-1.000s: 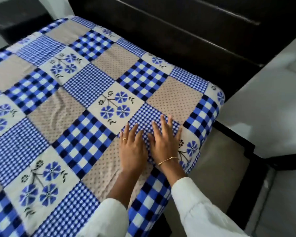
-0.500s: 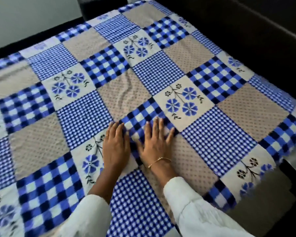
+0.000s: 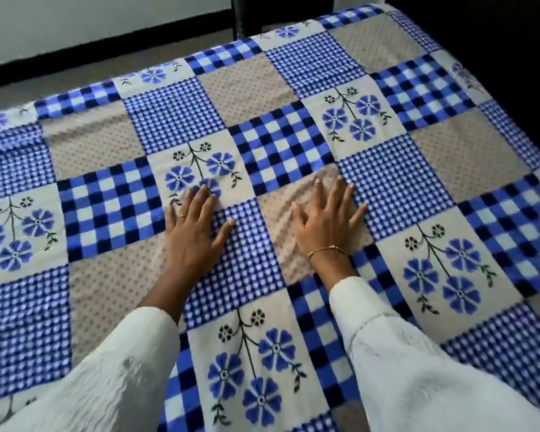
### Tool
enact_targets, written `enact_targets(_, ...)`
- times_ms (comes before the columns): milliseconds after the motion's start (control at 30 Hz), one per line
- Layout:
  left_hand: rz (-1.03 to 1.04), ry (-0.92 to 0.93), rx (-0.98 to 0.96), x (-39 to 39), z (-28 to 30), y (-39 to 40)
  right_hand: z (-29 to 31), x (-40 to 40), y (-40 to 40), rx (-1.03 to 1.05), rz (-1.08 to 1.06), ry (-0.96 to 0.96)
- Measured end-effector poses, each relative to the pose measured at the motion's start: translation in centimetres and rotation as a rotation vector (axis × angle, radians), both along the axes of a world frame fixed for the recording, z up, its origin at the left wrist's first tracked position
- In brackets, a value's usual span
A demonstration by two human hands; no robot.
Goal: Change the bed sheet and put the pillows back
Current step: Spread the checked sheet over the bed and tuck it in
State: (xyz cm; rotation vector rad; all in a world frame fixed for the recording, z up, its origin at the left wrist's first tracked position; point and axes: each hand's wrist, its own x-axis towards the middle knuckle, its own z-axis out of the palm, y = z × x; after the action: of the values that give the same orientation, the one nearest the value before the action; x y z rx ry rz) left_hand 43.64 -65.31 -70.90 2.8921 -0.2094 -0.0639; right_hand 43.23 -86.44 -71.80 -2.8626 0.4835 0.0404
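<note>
A patchwork bed sheet point(image 3: 281, 151) in blue checks, beige dotted squares and blue flower squares covers the whole bed. My left hand point(image 3: 194, 232) lies flat on it, fingers straight and spread, at the edge of a flower square. My right hand point(image 3: 328, 226) presses flat on a beige square a little to the right, fingers spread, a thin bracelet on the wrist. The beige cloth under and below the right hand shows small wrinkles. Both hands hold nothing. No pillow is in view.
A dark headboard or bed frame point(image 3: 496, 42) runs along the far right side of the bed. Beyond the far edge lie a strip of floor point(image 3: 75, 76) and a pale wall with a dark skirting point(image 3: 106, 48).
Both hands have slid over the sheet from the bed's right corner toward its middle, and have moved apart. The view has swung left with them.
</note>
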Motion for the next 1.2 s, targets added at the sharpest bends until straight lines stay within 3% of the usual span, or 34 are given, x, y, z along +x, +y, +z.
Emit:
enact_targets(167,0.176,0.001,0.017,4.8,0.2,3.5,-0.3,5.5,8.3,-0.035,0.199,-0.062)
enact_targets(333,0.231,0.003,0.088,10.2,0.3,8.9,1.1,8.9,15.5,-0.013,0.707,-0.044)
enact_targets(400,0.232,0.034,0.109,11.5,0.0,10.4,0.8,10.9,15.5,0.042,0.655,-0.107)
enact_targets(500,0.24,0.016,0.116,11.8,-0.6,10.7,0.6,14.3,13.1,0.004,0.256,-0.183)
enact_targets(567,0.242,-0.008,0.128,11.6,-1.1,10.5,0.2,16.1,12.5,0.015,0.221,-0.008)
enact_targets(667,0.236,-0.012,0.129,11.5,-1.7,10.4,0.4,18.5,15.2,-0.024,0.329,0.0)
enact_targets(900,0.231,-0.053,0.101,11.8,-2.2,10.4,1.2,24.6,23.8,-0.021,0.865,-0.004)
enact_targets(967,0.235,-0.058,0.104,11.8,-2.3,10.4,1.0,25.7,23.4,0.054,0.689,-0.089)
enact_targets(1067,0.229,-0.075,0.113,11.8,-2.6,10.6,0.4,27.3,20.9,0.097,0.16,-0.112)
enact_targets(1200,0.23,-0.072,0.119,11.8,-2.7,10.4,0.0,30.3,20.9,0.025,0.134,-0.028)
